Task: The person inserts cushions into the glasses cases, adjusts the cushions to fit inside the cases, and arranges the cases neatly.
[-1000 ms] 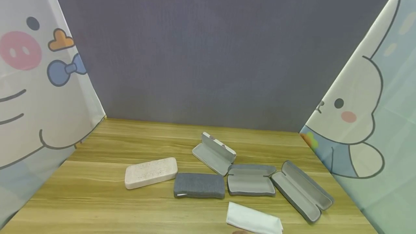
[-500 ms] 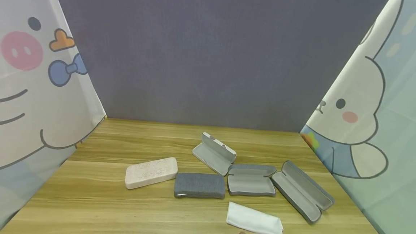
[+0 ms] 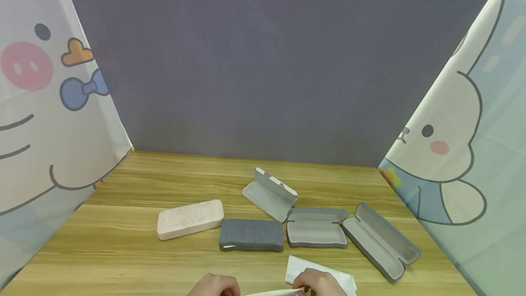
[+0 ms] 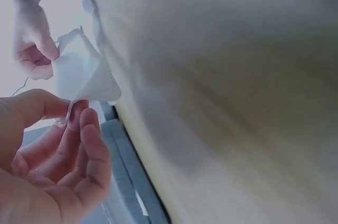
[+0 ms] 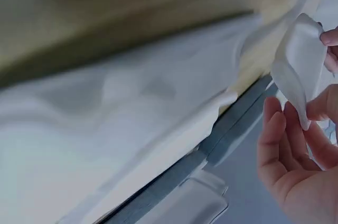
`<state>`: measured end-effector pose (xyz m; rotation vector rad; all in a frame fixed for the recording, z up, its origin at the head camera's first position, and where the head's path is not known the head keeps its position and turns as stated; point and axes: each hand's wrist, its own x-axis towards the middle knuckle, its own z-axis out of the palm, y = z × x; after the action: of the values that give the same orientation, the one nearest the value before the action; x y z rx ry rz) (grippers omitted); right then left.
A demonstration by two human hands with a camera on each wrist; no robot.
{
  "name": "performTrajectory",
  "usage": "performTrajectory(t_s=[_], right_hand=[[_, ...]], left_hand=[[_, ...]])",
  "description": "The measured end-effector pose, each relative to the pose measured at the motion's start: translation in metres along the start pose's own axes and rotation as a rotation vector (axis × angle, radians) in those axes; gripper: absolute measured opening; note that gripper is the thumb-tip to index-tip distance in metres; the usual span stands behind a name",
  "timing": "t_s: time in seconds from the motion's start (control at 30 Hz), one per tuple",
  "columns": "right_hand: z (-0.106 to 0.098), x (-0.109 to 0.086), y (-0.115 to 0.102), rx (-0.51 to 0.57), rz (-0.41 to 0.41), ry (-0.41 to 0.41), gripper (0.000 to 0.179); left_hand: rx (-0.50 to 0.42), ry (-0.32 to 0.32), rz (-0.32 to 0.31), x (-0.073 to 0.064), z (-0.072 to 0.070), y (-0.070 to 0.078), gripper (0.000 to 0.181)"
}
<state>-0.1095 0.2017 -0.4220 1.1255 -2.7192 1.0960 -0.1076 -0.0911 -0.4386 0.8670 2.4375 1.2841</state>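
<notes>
At the bottom edge of the head view, my left hand (image 3: 217, 285) and right hand (image 3: 320, 282) stretch a white cloth (image 4: 84, 71) between them. In the left wrist view, thumb and fingertips of the left hand pinch one corner of it. The right hand pinches the opposite end, as the right wrist view shows. A second, folded white cloth (image 3: 297, 266) lies on the table, partly covered by my right hand in the head view. Beyond the hands sits a closed dark grey glasses case (image 3: 251, 234) with a white sliver at its front edge.
Left of the grey case is a closed off-white case (image 3: 191, 219). An open case with a patterned lid (image 3: 271, 195) stands behind; two open grey cases, one upright to the table edge (image 3: 317, 229) and one slanted (image 3: 382, 241), are at right. A dark panel (image 3: 255, 67) closes the back.
Both hands have come up into the head view from below, holding the white cloth between them; earlier only a fingertip showed. The cases and the folded cloth have stayed put.
</notes>
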Motion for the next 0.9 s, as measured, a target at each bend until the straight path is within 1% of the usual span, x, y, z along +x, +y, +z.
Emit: performTrajectory(t_s=[0.03, 0.07, 0.13, 0.2, 0.37, 0.47, 0.53, 0.63, 0.7, 0.77, 0.83, 0.9], right_hand=[[-0.004, 0.001, 0.000, 0.053, 0.046, -0.018, 0.008], [-0.007, 0.002, 0.000, 0.092, 0.085, -0.020, 0.010], [-0.012, 0.004, 0.001, 0.132, 0.148, -0.019, 0.011], [-0.018, 0.005, 0.001, 0.108, 0.153, 0.015, 0.012], [-0.027, 0.009, 0.005, -0.049, 0.030, 0.210, 0.021], [-0.033, 0.011, 0.005, -0.101, 0.026, 0.304, 0.024], [-0.038, 0.012, 0.006, -0.126, 0.048, 0.340, 0.024], [-0.047, 0.014, 0.007, -0.128, 0.108, 0.334, 0.020], [-0.053, 0.014, 0.009, -0.119, 0.147, 0.309, 0.016], [-0.059, 0.014, 0.011, -0.094, 0.169, 0.288, 0.014], [-0.063, 0.015, 0.015, -0.085, 0.173, 0.291, 0.013], [-0.067, 0.016, 0.018, -0.104, 0.154, 0.319, 0.014]], left_hand=[[-0.041, -0.010, 0.002, 0.002, -0.004, 0.002, 0.008], [-0.086, -0.013, -0.002, 0.005, -0.006, 0.004, 0.008], [-0.140, 0.003, -0.018, 0.008, -0.010, 0.010, 0.008], [-0.164, 0.034, -0.044, 0.012, -0.012, 0.016, 0.008], [-0.103, 0.132, -0.055, 0.026, -0.017, 0.030, 0.008], [-0.070, 0.171, -0.037, 0.036, -0.020, 0.037, 0.008], [-0.058, 0.186, -0.032, 0.043, -0.021, 0.040, 0.008], [-0.026, 0.214, -0.019, 0.054, -0.022, 0.043, 0.008], [-0.011, 0.227, -0.016, 0.061, -0.022, 0.044, 0.008], [-0.003, 0.237, -0.017, 0.068, -0.023, 0.045, 0.007], [-0.001, 0.237, -0.019, 0.075, -0.023, 0.047, 0.007], [-0.008, 0.236, -0.025, 0.083, -0.022, 0.049, 0.007]])
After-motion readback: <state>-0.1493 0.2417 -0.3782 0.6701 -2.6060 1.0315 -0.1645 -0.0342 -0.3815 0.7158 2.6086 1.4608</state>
